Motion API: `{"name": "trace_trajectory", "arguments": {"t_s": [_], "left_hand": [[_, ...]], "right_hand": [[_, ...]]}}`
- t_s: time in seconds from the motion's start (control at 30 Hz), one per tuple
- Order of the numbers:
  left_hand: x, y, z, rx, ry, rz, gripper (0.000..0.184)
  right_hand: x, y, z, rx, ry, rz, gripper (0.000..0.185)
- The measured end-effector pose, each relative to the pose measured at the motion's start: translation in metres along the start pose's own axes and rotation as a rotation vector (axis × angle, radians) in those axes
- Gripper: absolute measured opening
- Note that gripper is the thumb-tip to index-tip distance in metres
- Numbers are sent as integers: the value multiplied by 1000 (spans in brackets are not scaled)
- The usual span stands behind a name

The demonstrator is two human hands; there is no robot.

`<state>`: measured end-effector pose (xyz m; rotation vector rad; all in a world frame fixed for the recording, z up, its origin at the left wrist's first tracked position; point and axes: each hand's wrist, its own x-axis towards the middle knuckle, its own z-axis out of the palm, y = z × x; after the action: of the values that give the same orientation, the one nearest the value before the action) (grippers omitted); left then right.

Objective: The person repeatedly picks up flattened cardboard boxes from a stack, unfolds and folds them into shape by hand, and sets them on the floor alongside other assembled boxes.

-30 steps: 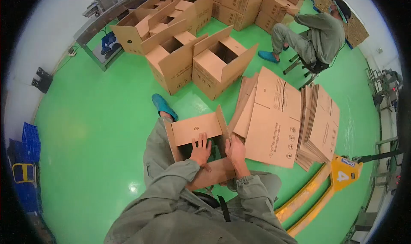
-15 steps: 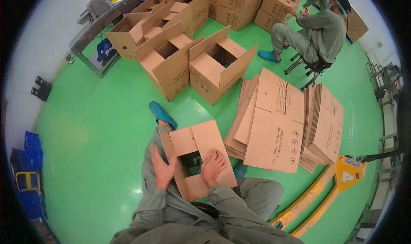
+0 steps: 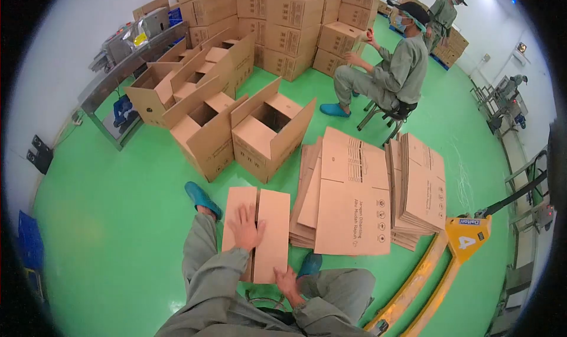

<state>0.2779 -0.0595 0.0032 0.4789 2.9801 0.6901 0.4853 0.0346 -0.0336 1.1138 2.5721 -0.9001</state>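
A brown cardboard box (image 3: 273, 233) sits between my knees, its two top flaps folded down with a narrow dark gap between them. Spread flat across the left flap, my left hand (image 3: 246, 228) reaches the gap with its fingertips near the seam. My right hand (image 3: 287, 282) grips the box's near right corner, with fingertips over the flap's edge and the rest against the side. What is inside the box is hidden. To its right lie flattened cardboard boxes (image 3: 352, 198) with printed text, in an overlapping pile.
Several open-topped boxes (image 3: 258, 137) stand ahead on the green floor. A yellow pallet jack (image 3: 466, 236) lies at right. A seated person (image 3: 401, 71) works near stacked cartons (image 3: 289, 36); another person (image 3: 443, 18) stands farther back. A metal table (image 3: 109, 80) is at left.
The inner opening is now covered by the outer flaps. My left hand has moved from the left side onto the flap; my right hand has shifted to the near right corner. The view has tilted up.
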Motion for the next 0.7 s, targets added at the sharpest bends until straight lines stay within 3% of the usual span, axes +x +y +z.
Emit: {"name": "trace_trajectory", "arguments": {"t_s": [0.07, 0.13, 0.23, 0.3, 0.33, 0.37, 0.4, 0.47, 0.53, 0.6, 0.67, 0.7], "left_hand": [[-40, -5, 1, -244, 16, -111, 92], [-103, -12, 1, -264, -85, -261, 104], [-164, -6, -2, -245, -73, -344, 113], [-128, 2, -10, -274, -52, -418, 118], [-111, 3, -8, -313, -20, -495, 122], [-92, -16, 11, -298, 142, -404, 125], [-75, -30, 10, -297, 138, -392, 125], [-29, -53, 0, -191, 141, -289, 123], [9, -69, -16, -166, 61, -236, 122], [44, -70, -26, -138, -14, -196, 122], [79, -65, -34, -171, -59, -118, 120], [97, -61, -29, -166, -64, -113, 120]], "right_hand": [[2, -5, 7, 443, -191, 138, 83], [12, -12, 15, 444, -191, 155, 85], [47, -29, 28, 498, -212, 144, 82], [63, -37, 22, 535, -237, 129, 77], [73, -40, 15, 721, -395, 124, 69], [82, -42, 5, 908, -545, 111, 62], [89, -36, 1, 918, -535, 113, 62], [111, -9, 2, 743, -362, -13, 45], [147, 55, 50, 949, 69, 139, 36], [160, 98, 49, 1010, 379, 480, 36], [157, 81, 6, 1120, 661, 1025, 41], [152, 80, -8, 1123, 662, 1034, 41]]}}
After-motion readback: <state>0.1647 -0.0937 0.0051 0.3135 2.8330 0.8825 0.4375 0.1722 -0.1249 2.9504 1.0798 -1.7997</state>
